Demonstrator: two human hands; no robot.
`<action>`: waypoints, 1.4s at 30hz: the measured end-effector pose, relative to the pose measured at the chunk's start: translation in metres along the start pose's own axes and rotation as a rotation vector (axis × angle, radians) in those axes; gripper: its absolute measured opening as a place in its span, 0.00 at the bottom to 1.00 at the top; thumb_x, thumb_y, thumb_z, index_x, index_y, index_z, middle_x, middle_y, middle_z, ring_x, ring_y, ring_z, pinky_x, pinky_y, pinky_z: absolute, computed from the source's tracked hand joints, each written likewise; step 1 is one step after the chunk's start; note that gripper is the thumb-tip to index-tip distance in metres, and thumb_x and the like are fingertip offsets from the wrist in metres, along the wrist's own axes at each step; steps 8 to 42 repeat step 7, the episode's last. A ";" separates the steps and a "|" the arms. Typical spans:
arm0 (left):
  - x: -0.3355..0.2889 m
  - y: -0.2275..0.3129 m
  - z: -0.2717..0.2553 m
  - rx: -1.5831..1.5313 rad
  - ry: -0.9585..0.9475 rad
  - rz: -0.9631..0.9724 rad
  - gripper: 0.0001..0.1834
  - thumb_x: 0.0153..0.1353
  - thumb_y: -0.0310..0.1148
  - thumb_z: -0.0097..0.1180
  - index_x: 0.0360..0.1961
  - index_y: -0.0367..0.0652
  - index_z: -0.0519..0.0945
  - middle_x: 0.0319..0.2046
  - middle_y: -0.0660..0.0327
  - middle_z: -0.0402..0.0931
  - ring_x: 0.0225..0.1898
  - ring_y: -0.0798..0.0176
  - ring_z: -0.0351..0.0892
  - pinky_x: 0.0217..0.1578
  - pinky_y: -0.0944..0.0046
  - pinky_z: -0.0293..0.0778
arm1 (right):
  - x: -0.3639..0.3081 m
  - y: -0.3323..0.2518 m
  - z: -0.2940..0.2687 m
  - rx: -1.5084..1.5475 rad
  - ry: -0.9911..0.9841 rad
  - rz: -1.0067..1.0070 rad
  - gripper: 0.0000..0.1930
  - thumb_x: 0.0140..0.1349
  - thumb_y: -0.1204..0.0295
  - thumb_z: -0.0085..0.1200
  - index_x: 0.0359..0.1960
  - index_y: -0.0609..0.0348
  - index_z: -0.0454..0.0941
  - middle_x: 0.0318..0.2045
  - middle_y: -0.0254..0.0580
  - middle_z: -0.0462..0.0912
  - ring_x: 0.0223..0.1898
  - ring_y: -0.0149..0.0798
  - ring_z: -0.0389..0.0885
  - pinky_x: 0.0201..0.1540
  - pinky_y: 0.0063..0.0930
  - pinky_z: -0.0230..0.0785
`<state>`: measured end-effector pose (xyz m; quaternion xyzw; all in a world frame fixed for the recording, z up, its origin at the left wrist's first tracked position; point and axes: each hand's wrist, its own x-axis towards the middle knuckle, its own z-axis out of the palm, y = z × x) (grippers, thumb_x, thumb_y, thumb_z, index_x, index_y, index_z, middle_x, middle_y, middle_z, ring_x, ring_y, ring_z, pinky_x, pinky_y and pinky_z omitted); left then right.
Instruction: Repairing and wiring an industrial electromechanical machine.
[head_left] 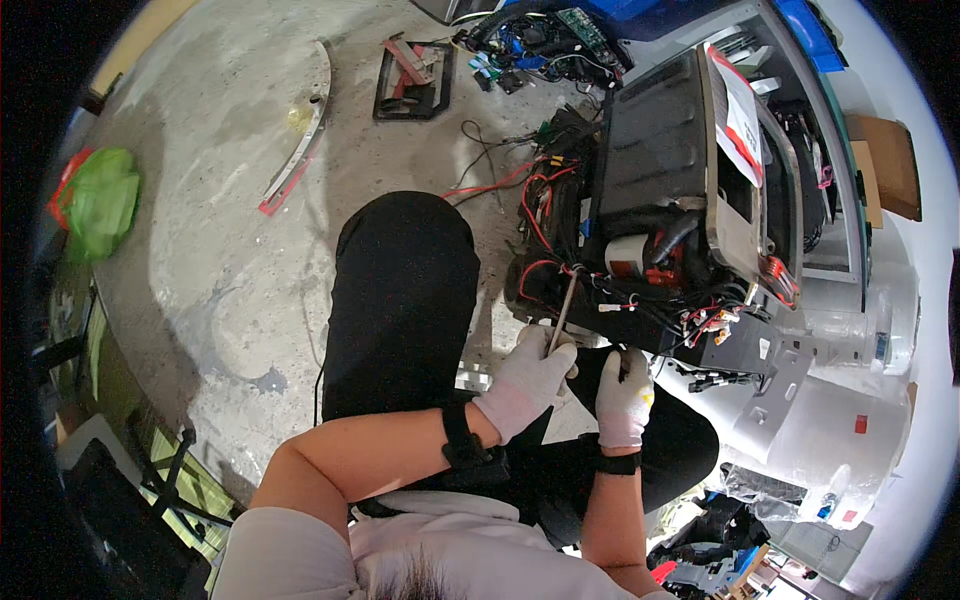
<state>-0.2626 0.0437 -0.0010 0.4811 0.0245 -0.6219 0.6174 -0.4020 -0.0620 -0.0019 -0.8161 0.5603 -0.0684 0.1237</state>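
My left hand, in a white glove, is closed around a slim metal rod-shaped tool. The tool's far end reaches up to the bundled wires at the near side of a black machine. To its right, my gloved right hand has curled fingers beside the machine's lower edge. What lies between those fingers is hidden. Red and black wires run along the machine's left side. Loose wires with white connectors hang just beyond my right hand.
A black tray with tools and a tangle of cables and circuit boards lie on the concrete floor. A curved metal strip is farther left, past my knee. Plastic-wrapped white rolls stand at right.
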 end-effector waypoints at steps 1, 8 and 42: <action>0.000 0.000 0.000 0.014 -0.007 0.026 0.12 0.67 0.35 0.50 0.45 0.37 0.74 0.27 0.65 0.73 0.24 0.74 0.69 0.24 0.72 0.67 | 0.000 -0.002 0.001 0.010 -0.006 -0.017 0.14 0.64 0.67 0.51 0.45 0.66 0.78 0.42 0.58 0.82 0.45 0.56 0.81 0.47 0.41 0.72; 0.003 0.006 -0.006 0.036 -0.039 -0.006 0.16 0.66 0.38 0.53 0.47 0.37 0.73 0.30 0.63 0.74 0.27 0.75 0.70 0.27 0.72 0.68 | -0.002 -0.009 -0.005 -0.040 -0.003 -0.031 0.17 0.62 0.62 0.54 0.43 0.65 0.78 0.40 0.57 0.82 0.43 0.59 0.79 0.47 0.48 0.71; 0.003 0.006 -0.006 0.036 -0.039 -0.006 0.16 0.66 0.38 0.53 0.47 0.37 0.73 0.30 0.63 0.74 0.27 0.75 0.70 0.27 0.72 0.68 | -0.002 -0.009 -0.005 -0.040 -0.003 -0.031 0.17 0.62 0.62 0.54 0.43 0.65 0.78 0.40 0.57 0.82 0.43 0.59 0.79 0.47 0.48 0.71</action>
